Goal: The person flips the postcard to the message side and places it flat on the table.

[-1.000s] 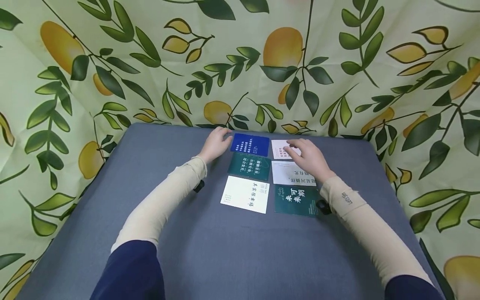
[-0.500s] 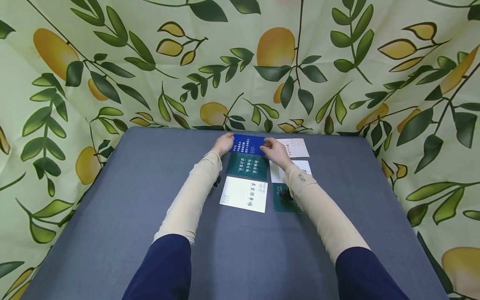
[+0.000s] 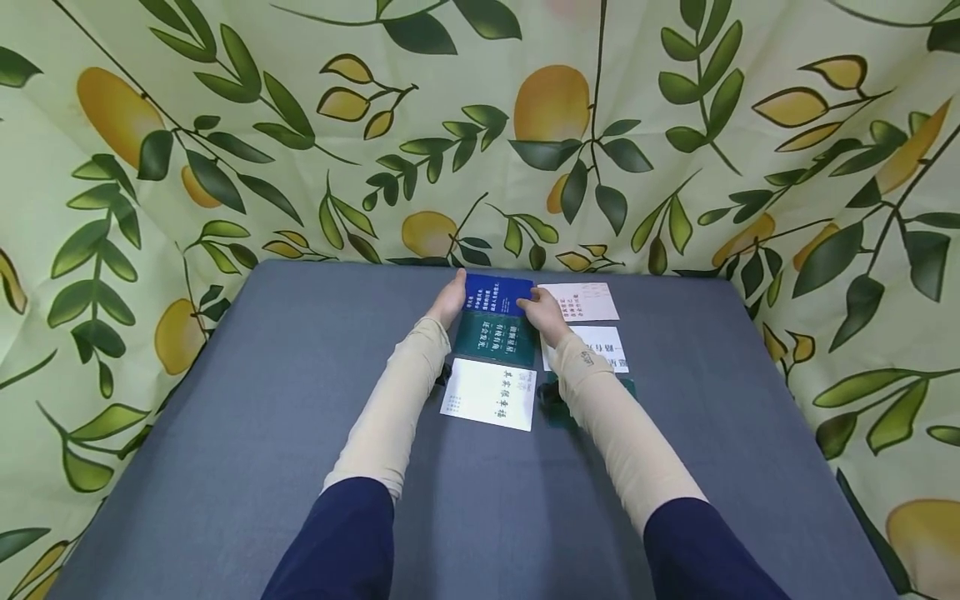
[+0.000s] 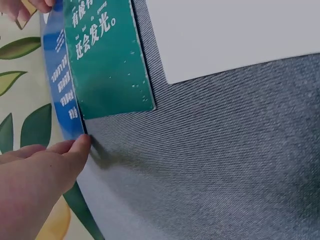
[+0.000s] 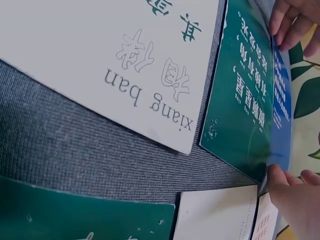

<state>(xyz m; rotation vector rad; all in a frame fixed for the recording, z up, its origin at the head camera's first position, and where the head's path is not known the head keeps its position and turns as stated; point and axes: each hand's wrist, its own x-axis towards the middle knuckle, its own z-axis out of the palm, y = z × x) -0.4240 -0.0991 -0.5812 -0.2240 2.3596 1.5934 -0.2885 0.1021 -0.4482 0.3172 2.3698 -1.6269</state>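
Observation:
A blue card [image 3: 495, 295] with white Chinese writing lies at the top of the left column of cards. My left hand [image 3: 451, 298] pinches its left edge, with thumb and fingertips at the near corner in the left wrist view. At the opposite edge my right hand [image 3: 545, 315] pinches the card between thumb and fingers. Directly below, its top side against the blue card, is a green card [image 3: 495, 337]. Nearest me in this column lies a white card [image 3: 483, 396] with dark writing, slightly turned.
To the right, a second column holds a white card with red writing [image 3: 588, 302], a white card with grey writing [image 3: 603, 343] and a dark green card [image 5: 85, 212], partly covered by my right forearm. The grey table [image 3: 300, 392] ends at a leaf-patterned cloth [image 3: 465, 100].
My right hand has moved left from above the red-lettered card to the blue card's right edge. My left hand has come in to the blue card's left edge. Both now grip it.

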